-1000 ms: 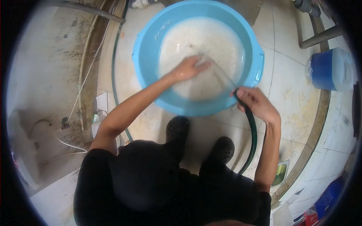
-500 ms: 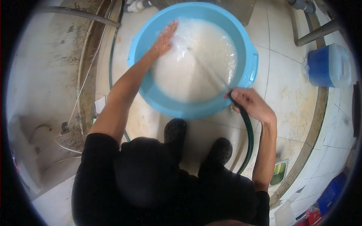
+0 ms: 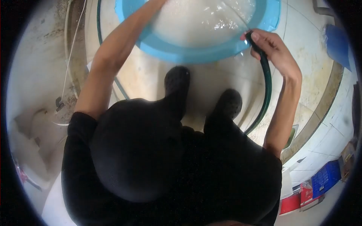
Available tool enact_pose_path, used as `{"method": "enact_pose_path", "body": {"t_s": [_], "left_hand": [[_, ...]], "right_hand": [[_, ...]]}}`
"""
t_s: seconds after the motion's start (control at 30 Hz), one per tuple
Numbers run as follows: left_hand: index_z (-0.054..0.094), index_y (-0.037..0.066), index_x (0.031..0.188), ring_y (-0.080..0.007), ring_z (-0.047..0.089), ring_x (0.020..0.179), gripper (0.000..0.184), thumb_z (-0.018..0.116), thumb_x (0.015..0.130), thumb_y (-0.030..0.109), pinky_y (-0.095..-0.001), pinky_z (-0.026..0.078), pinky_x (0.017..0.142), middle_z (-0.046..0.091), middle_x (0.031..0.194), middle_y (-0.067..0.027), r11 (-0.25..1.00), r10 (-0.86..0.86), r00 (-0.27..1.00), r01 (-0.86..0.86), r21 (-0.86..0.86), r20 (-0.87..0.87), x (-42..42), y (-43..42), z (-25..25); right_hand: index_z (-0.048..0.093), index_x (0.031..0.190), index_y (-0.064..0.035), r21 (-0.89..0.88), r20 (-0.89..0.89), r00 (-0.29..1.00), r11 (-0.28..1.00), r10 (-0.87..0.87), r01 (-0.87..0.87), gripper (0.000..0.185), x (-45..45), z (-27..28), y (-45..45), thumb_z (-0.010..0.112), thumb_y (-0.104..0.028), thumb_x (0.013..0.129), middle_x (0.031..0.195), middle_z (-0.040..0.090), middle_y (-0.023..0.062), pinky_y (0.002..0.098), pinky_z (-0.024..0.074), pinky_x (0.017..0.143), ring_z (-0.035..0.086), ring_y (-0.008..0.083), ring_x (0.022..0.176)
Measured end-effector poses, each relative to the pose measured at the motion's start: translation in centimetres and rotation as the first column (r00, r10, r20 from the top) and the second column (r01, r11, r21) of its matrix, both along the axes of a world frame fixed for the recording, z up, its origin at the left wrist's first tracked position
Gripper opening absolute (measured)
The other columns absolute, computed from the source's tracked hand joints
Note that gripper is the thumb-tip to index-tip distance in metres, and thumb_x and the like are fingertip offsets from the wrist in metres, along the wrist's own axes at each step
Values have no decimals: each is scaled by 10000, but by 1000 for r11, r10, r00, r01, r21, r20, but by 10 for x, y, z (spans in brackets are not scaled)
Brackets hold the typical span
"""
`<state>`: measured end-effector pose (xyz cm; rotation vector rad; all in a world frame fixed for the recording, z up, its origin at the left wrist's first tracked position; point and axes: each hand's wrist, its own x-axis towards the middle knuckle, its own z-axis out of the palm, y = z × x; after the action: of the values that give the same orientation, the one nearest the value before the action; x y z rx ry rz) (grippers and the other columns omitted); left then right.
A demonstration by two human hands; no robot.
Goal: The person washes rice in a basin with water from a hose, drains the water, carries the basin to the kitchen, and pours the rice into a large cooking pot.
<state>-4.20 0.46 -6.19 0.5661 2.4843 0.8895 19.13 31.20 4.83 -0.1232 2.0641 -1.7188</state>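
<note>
One blue tub stood on the floor before two black shoes, with cloudy water in it. The right hand pinched one green hose between thumb and fingers, its end at the tub's near rim; one thin stream ran inward. One left forearm crossed the tub; the left hand's grip was beyond view, so I could not tell it.

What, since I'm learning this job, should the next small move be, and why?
Perhaps the right hand should nudge the green hose slightly inward: its end sits close to the rim of the light-blue basin, while a thin stream runs into cloudy water.
</note>
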Motion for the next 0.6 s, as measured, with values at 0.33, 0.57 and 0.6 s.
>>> {"method": "enact_pose_path", "body": {"t_s": [0.33, 0.57, 0.6], "left_hand": [[235, 28, 1508, -339, 131, 1472, 805, 407, 959, 591, -447, 118, 1208, 167, 1585, -196, 987, -147, 967, 156, -31, 207, 55, 29, 42], [247, 200, 1531, -310, 300, 1417, 837, 699, 828, 253, -469, 298, 1143, 330, 1515, -188, 711, -536, 841, 406, -574, -69, 109, 73, 90], [258, 215, 1526, -326, 325, 1395, 879, 731, 791, 299, -477, 324, 1121, 360, 1486, -201, 704, -561, 827, 495, -509, 28, 83, 76, 53]], "right_hand": [[710, 1045, -94, 66, -14, 1000, 998, -22, 23, 407, -1, 3, -4, 462, -415, 1015, 548, 408, -51, 240, 239, 491, 337, 68, 494], [701, 1037, -80, 85, 43, 999, 996, -32, 29, 401, -2, 15, -7, 443, -386, 1025, 551, 405, -50, 243, 243, 495, 327, 68, 500], [701, 1033, -80, 74, 45, 999, 997, -27, 24, 399, -2, 14, -7, 443, -384, 1026, 551, 408, -48, 244, 245, 497, 327, 69, 500]]}}
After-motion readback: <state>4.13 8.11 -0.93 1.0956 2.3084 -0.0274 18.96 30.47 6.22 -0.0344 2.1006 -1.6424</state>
